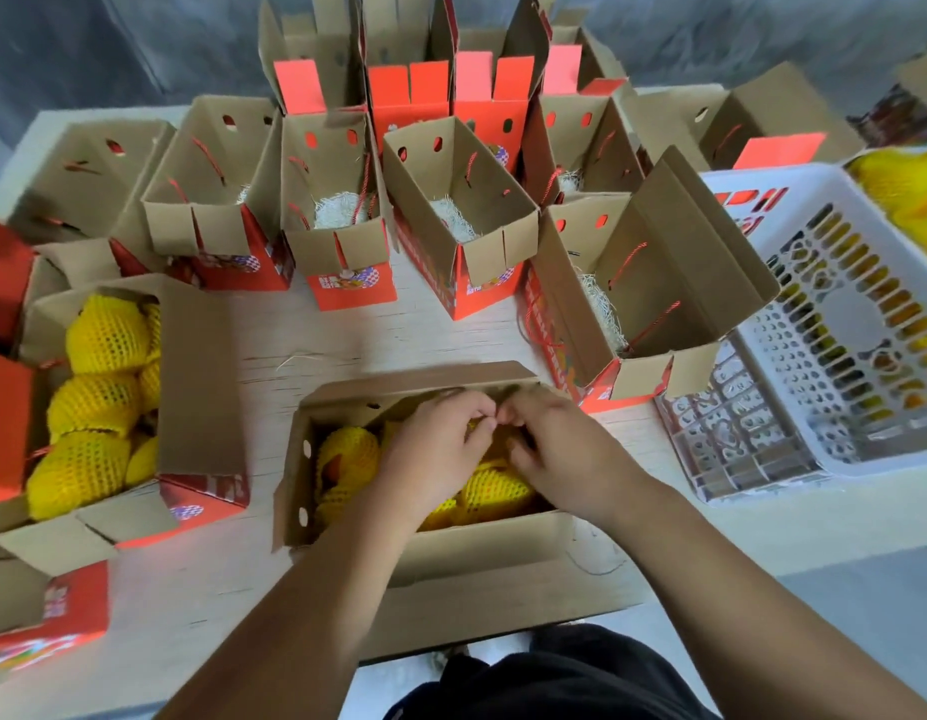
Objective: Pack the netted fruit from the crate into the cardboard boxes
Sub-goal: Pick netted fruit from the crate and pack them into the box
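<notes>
matt brown cardboard boxes, yellow foam netting, white perforated plastic crate, pale wood-grain table

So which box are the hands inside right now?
The box nearest the person, at the table's front edge. Both the left hand and right hand are in it, over yellow netted fruit. No hands touch the other boxes.

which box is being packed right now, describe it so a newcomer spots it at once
Start at the near edge of the table. The box lies straight ahead with both hands, left hand and right hand, inside it. Unlike the row behind, it holds yellow netted fruit.
</notes>
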Motion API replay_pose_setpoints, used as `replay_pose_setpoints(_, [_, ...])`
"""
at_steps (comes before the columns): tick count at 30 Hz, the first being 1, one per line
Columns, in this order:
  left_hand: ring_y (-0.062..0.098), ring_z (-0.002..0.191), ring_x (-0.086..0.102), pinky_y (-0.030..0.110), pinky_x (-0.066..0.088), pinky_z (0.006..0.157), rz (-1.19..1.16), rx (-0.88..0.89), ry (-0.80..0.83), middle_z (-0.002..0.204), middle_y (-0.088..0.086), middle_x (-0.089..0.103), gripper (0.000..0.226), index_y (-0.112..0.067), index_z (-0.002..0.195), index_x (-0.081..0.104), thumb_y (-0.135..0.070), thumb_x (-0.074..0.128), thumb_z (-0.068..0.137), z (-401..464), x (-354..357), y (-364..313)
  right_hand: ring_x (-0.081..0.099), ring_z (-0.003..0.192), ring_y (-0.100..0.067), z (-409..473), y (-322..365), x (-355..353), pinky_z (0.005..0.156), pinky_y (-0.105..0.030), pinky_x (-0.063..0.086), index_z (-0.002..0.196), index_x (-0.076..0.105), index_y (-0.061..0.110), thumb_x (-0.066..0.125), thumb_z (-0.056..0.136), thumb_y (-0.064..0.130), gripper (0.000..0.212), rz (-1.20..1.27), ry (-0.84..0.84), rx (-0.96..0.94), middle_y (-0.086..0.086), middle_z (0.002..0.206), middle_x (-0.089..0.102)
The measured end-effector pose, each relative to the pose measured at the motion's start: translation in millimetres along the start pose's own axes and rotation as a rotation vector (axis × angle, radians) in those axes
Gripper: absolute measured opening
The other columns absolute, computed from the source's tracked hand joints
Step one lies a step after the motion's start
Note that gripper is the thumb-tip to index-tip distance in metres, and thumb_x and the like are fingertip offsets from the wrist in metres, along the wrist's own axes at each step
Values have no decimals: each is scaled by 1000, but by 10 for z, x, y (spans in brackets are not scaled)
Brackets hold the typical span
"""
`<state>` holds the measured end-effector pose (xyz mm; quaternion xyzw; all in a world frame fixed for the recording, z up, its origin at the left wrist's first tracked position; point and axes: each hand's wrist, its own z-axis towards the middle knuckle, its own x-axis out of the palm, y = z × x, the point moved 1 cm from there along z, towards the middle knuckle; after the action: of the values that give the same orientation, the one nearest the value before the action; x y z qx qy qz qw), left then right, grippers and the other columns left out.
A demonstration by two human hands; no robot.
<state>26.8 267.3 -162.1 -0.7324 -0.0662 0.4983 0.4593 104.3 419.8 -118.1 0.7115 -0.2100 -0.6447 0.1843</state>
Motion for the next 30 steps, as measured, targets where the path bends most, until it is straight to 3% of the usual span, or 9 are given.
replay_pose_setpoints(4, [13, 94, 69, 44, 57, 85, -221, 11, -40, 98, -13, 71, 13, -31, 101, 63, -36, 55, 92, 163, 235, -609, 55, 88, -24, -174, -247, -309, 74, -36, 44, 103, 58, 11, 61, 92, 8, 12, 109, -285, 6, -5, 99, 54])
replay_pose_setpoints(8, [9, 95, 70, 41, 57, 87, -348, 74, -48, 97, -14, 74, 12, -30, 107, 66, -23, 58, 102, 461, 569, -1258, 60, 88, -18, -379, -742, -722, 75, -36, 51, 105, 57, 18, 60, 97, 15, 9, 234, -478, 50, -1, 103, 55])
replay_pose_setpoints(12, [0, 96, 69, 31, 56, 81, -359, 171, -72, 99, -16, 73, 17, -34, 111, 65, -26, 53, 102, 795, 1093, -2039, 63, 91, -14, -711, -1444, -1249, 72, -24, 50, 106, 54, 25, 62, 98, 17, 14, 353, -651, 63, 6, 102, 58])
replay_pose_setpoints(18, [-2, 103, 68, 28, 55, 92, -367, 231, 51, 108, -14, 74, 22, -29, 119, 67, -22, 51, 107, 1523, 2120, -3331, 65, 95, -15, -1184, -2840, -2150, 78, -35, 53, 106, 53, 37, 61, 94, 29, 16, 468, -766, 152, 12, 102, 60])
replay_pose_setpoints(21, [9, 96, 72, 30, 60, 84, -667, 60, 118, 102, -1, 78, 19, -19, 118, 70, -14, 56, 105, 1883, 2582, -3948, 67, 88, -18, -1276, -3507, -2623, 73, -38, 55, 106, 54, 38, 64, 88, 33, 22, 567, -810, 195, 8, 96, 63])
replay_pose_setpoints(23, [15, 82, 67, 24, 55, 69, -913, -107, 182, 95, 4, 77, 16, -13, 116, 69, -12, 57, 105, 2107, 2796, -4337, 66, 82, -18, -1253, -3965, -2945, 69, -29, 55, 109, 55, 38, 65, 83, 36, 28, 656, -867, 271, 12, 95, 64])
replay_pose_setpoints(25, [18, 77, 61, 24, 50, 63, -934, -173, 176, 93, 8, 70, 15, -15, 115, 68, -12, 58, 104, 2324, 2948, -4582, 65, 88, -19, -1174, -4424, -3234, 71, -24, 52, 116, 56, 33, 68, 88, 28, 31, 594, -918, 333, 13, 98, 63])
replay_pose_setpoints(27, [20, 79, 59, 27, 49, 64, -854, -211, 155, 92, 9, 69, 16, -18, 116, 69, -15, 60, 103, 2502, 3028, -4715, 62, 104, -29, -1081, -4907, -3477, 87, -38, 51, 127, 56, 21, 70, 91, 17, 39, 392, -940, 436, -3, 113, 64])
replay_pose_setpoints(30, [15, 88, 65, 31, 52, 78, -684, -168, 147, 101, -1, 71, 15, -27, 116, 70, -24, 61, 104, 2702, 3111, -4771, 46, 130, -40, -993, -5536, -3751, 108, -48, 34, 144, 48, 10, 68, 90, 22, 59, 20, -744, 675, -19, 138, 53])
